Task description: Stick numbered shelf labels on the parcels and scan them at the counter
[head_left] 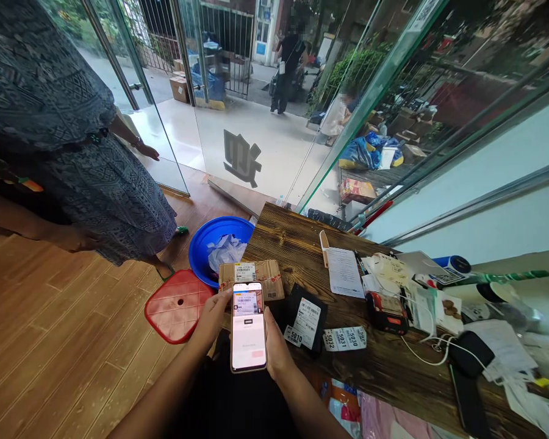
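Observation:
A lit phone (249,329) stands upright in the view between both hands. My left hand (214,317) is closed on its left edge, and my right hand (277,344) holds the right edge. The screen shows a camera picture of a label. Just beyond the phone, a cardboard parcel (271,279) with a white label lies at the table's edge. Right of it is a black parcel (294,305) with a white label and a 5010 tag. A strip of numbered stickers (345,339) lies beside that on the wooden table (297,241).
A blue bin (201,235) with plastic scraps and a red stool (179,306) stand left of the table. A person in a patterned dress (114,177) stands at the left. Papers, cables and a black device (387,313) lie on the right. Glass doors are ahead.

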`<state>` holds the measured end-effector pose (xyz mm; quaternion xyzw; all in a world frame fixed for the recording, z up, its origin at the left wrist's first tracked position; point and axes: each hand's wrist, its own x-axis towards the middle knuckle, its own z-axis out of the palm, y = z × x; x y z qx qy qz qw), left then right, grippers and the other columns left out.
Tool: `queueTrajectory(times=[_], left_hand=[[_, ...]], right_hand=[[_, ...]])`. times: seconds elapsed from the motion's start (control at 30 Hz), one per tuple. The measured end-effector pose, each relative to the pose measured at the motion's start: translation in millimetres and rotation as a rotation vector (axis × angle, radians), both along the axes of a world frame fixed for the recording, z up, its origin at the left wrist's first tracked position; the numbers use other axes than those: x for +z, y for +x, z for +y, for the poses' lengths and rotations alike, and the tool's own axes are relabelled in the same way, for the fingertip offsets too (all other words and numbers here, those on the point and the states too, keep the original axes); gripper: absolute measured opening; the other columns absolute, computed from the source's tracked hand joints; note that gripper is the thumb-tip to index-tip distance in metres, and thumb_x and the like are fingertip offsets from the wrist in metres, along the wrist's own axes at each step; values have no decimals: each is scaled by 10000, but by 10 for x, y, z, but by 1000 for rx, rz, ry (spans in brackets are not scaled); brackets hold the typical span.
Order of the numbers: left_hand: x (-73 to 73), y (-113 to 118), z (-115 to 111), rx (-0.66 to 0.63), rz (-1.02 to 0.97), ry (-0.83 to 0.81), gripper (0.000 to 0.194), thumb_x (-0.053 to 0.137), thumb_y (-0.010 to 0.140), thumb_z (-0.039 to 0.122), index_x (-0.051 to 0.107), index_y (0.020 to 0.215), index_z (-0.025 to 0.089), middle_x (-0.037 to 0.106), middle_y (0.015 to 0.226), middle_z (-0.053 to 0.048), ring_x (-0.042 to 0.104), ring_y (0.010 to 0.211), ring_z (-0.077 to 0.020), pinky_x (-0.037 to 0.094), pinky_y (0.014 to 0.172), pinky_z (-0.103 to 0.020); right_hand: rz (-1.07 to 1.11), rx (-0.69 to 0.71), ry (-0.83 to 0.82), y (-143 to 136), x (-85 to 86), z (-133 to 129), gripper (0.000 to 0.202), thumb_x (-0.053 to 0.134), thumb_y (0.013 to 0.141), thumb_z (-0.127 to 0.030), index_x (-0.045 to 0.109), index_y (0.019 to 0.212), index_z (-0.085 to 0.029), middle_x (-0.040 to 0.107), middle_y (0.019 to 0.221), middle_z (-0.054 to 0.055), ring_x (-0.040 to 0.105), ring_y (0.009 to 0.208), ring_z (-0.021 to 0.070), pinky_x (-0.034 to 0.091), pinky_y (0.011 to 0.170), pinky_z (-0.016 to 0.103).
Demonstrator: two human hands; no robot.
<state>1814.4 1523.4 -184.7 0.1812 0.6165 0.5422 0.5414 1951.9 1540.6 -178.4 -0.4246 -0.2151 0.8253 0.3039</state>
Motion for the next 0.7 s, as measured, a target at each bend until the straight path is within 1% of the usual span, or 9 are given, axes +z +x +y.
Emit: queueTrajectory(times=[0.1, 0.3, 0.4, 0.47, 0.5, 0.53, 0.57, 0.63, 0.7], left_hand=[[54, 58, 102, -78, -55, 0, 445, 547, 721, 540, 688, 688, 119, 701, 682, -78, 624, 653, -211, 467, 610, -290], [14, 185, 145, -181, 24, -12, 522, 568, 674, 642, 637, 573, 134, 661, 589, -56, 587, 598, -196, 429, 605, -289], [-17, 265, 131, -221, 40, -12, 522, 525, 717, 627, 665, 631, 131, 686, 651, -65, 611, 665, -222, 458, 683, -325], [-62, 294, 107, -252, 73, 3, 508, 459, 781, 577, 704, 788, 132, 717, 796, -77, 636, 815, -250, 469, 807, -367], [-98, 294, 95, -262, 134, 11, 488, 437, 807, 538, 705, 890, 138, 718, 891, -83, 632, 906, -259, 460, 871, -388], [-145, 282, 85, -262, 248, 18, 461, 432, 821, 492, 690, 979, 144, 705, 980, -91, 613, 987, -265, 443, 923, -410], [-201, 259, 78, -256, 415, 23, 437, 441, 826, 440, 667, 1052, 142, 680, 1059, -104, 584, 1055, -273, 424, 964, -428], [-336, 197, 75, -258, 849, 22, 415, 472, 819, 322, 614, 1152, 119, 619, 1172, -138, 524, 1138, -289, 394, 1010, -456], [-475, 140, 80, -327, 1224, 6, 418, 481, 814, 235, 574, 1194, 90, 587, 1212, -165, 501, 1149, -299, 400, 1011, -469]], right_hand=[[-17, -18, -18, 89, -36, -39, 660, 625, 690, -655, 607, 1139, -171, 703, 1072, 115, 618, 1064, 308, 497, 876, 474], [-40, -75, -87, 252, -98, -80, 645, 644, 689, -629, 601, 1149, -180, 715, 1035, 107, 650, 981, 295, 512, 826, 455], [-50, -96, -146, 357, -115, -115, 648, 676, 645, -640, 621, 1094, -176, 732, 954, 95, 676, 876, 282, 525, 770, 433], [-64, -88, -217, 472, -123, -156, 648, 682, 605, -675, 650, 989, -154, 741, 834, 90, 687, 752, 264, 532, 704, 403], [-73, -89, -249, 550, -132, -182, 648, 676, 593, -692, 659, 940, -144, 738, 780, 88, 684, 699, 254, 531, 678, 386], [-85, -98, -275, 643, -151, -209, 648, 665, 591, -706, 664, 901, -137, 734, 738, 89, 681, 664, 248, 529, 663, 377], [-105, -125, -287, 752, -183, -235, 651, 644, 597, -720, 667, 879, -134, 732, 713, 90, 681, 653, 250, 529, 662, 378], [-177, -226, -272, 1020, -299, -281, 664, 584, 616, -749, 668, 879, -145, 735, 715, 95, 690, 701, 280, 531, 697, 410], [-318, -362, -222, 1345, -488, -302, 685, 499, 642, -769, 661, 932, -170, 744, 766, 97, 693, 789, 320, 527, 740, 459]])
